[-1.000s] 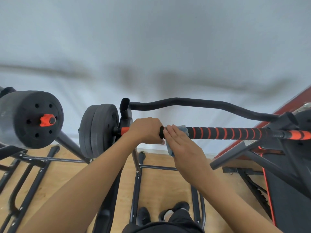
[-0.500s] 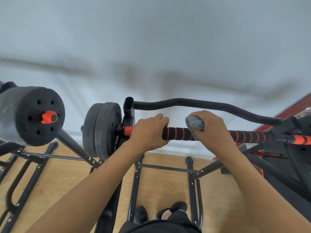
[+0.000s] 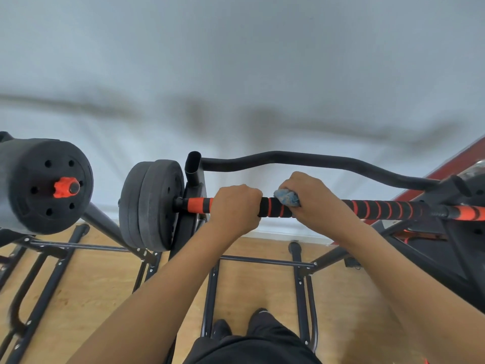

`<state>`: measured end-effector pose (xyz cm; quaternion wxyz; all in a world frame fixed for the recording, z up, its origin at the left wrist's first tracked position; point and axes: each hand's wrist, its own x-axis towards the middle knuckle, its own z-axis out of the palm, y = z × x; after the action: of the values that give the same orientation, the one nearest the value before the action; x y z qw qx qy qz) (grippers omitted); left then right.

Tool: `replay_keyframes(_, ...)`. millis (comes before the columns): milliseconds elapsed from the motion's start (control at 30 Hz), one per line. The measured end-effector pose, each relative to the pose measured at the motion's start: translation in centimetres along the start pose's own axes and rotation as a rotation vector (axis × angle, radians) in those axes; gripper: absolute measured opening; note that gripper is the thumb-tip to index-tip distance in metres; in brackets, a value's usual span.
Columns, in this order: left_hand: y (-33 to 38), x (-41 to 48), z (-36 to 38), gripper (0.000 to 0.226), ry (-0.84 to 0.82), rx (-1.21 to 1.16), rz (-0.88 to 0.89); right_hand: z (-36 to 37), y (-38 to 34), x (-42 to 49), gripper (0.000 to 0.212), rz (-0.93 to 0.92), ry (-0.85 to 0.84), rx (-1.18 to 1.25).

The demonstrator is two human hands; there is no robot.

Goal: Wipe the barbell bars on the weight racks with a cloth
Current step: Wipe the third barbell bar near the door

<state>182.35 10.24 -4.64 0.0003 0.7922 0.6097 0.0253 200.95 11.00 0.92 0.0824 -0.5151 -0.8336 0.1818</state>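
A barbell bar [image 3: 378, 209] with black foam and orange spiral stripes lies across a black rack in front of me. My left hand [image 3: 235, 210] grips the bar just right of its orange end section. Right beside it, my right hand [image 3: 312, 199] wraps a crumpled blue cloth [image 3: 286, 197] around the bar, fingers curled over the top. Black weight plates [image 3: 151, 204] sit on the bar's left end.
A curved black rack bar [image 3: 301, 160] runs behind the barbell. A second barbell's plates with an orange collar [image 3: 46, 186] hang at the left. Black rack frames [image 3: 258, 261] stand on the wooden floor below. A red and black bench [image 3: 456, 248] is at right.
My right hand went from flat against the bar to curled over it with the cloth, slid right, then came back left close to my left hand. The left hand kept its grip.
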Motion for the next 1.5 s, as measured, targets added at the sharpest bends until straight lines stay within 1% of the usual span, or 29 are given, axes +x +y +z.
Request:
replay_keyframes(100, -0.3, 1.0, -0.7, 0.02, -0.134, -0.061, -0.015, -0.1, 1.1, -0.3, 0.024, -0.072, -0.025, -0.01)
replay_keyframes(167, -0.6, 1.7, -1.0, 0.025, -0.263, -0.153, -0.016, -0.6, 1.8, -0.7, 0.031, -0.119, -0.06, 0.002)
replay_keyframes(233, -1.0, 2.5, -1.5, 0.027, -0.372, -0.222, -0.012, -0.9, 2.4, -0.6, 0.033, -0.144, -0.059, 0.035)
replay_keyframes(267, -1.1, 2.6, -1.7, 0.025, -0.376, -0.234, -0.009, -0.9, 2.7, -0.2, 0.029, -0.132, -0.042, 0.051)
replay_keyframes(300, -1.1, 2.6, -1.9, 0.024, -0.343, -0.227, 0.001, -0.9, 2.8, 0.5, 0.022, -0.105, -0.023, 0.059)
replay_keyframes(333, -0.9, 2.3, -1.8, 0.024, -0.27, -0.181, 0.017, -0.8, 2.9, 1.3, 0.014, -0.067, -0.012, 0.056)
replay_keyframes(367, -0.6, 1.9, -1.3, 0.024, -0.161, -0.095, 0.043, -0.8, 2.9, 2.1, 0.008, -0.025, -0.013, 0.061)
replay_keyframes(400, 0.0, 1.4, -0.8, 0.026, -0.061, -0.001, 0.072, -0.8, 2.9, 2.8, 0.006, 0.014, -0.025, 0.088)
replay_keyframes(433, 0.7, 0.9, -0.2, 0.028, 0.014, 0.054, 0.085, -0.8, 2.9, 3.3, 0.01, 0.047, -0.046, 0.131)
replay_keyframes(500, 1.6, 0.6, 0.6, 0.03, 0.1, 0.061, 0.033, -0.9, 2.8, 3.6, 0.017, 0.083, -0.102, 0.183)
replay_keyframes(567, 1.8, 1.1, 0.7, 0.025, 0.088, 0.063, -0.033, -0.9, 2.8, 3.3, 0.017, 0.071, -0.118, 0.171)
replay_keyframes(667, 1.6, 1.8, 0.0, 0.017, 0.0, 0.101, -0.043, -0.1, 2.7, 2.5, 0.006, -0.008, -0.047, 0.145)
replay_keyframes(700, 1.5, 2.0, -0.2, 0.016, -0.019, 0.099, -0.037, 0.2, 2.7, 2.2, 0.006, -0.037, -0.019, 0.14)
replay_keyframes(767, 1.3, 2.8, -0.7, 0.018, -0.099, 0.068, -0.03, 0.7, 2.7, 1.6, 0.012, -0.091, 0.03, 0.11)
replay_keyframes(867, 0.7, 4.3, -1.4, 0.023, -0.293, -0.022, -0.017, 1.4, 3.0, 0.5, 0.024, -0.219, 0.1, 0.029)
replay_keyframes(900, 0.5, 4.7, -1.6, 0.025, -0.338, -0.044, -0.009, 1.8, 3.1, 0.2, 0.027, -0.256, 0.1, 0.016)
replay_keyframes(967, 0.4, 5.2, -1.7, 0.03, -0.37, -0.091, -0.008, 2.1, 3.4, -0.6, 0.033, -0.312, 0.05, 0.015)
replay_keyframes(1033, 0.4, 5.4, -1.5, 0.029, -0.361, -0.1, -0.002, 1.6, 3.7, -0.6, 0.034, -0.296, 0.051, 0.073)
replay_keyframes(1133, 0.2, 5.3, -1.3, 0.022, -0.333, -0.109, 0.005, 0.4, 3.9, 1.4, 0.026, -0.165, 0.172, 0.222)
replay_keyframes(1233, -0.1, 4.7, -1.5, 0.022, -0.275, -0.158, 0.038, 0.5, 3.7, 2.7, 0.019, -0.099, 0.109, 0.231)
replay_keyframes(1267, -0.2, 4.1, -1.4, 0.026, -0.223, -0.153, 0.039, 0.7, 3.6, 2.8, 0.019, -0.097, 0.093, 0.223)
replay_keyframes(1333, -0.3, 2.8, -1.0, 0.032, -0.098, -0.06, 0.018, 1.1, 3.6, 2.5, 0.021, -0.095, 0.083, 0.233)
replay_keyframes(1367, -0.3, 2.3, -0.9, 0.033, -0.065, -0.017, 0.012, 1.0, 3.5, 2.4, 0.023, -0.095, 0.08, 0.235)
replay_keyframes(1433, -0.4, 2.1, -0.7, 0.032, -0.071, 0.013, -0.004, 1.0, 3.3, 2.4, 0.027, -0.129, 0.076, 0.195)
replay_keyframes(1500, -0.2, 2.6, -1.1, 0.034, -0.107, 0.043, -0.022, 1.4, 3.3, 2.2, 0.033, -0.204, 0.098, 0.144)
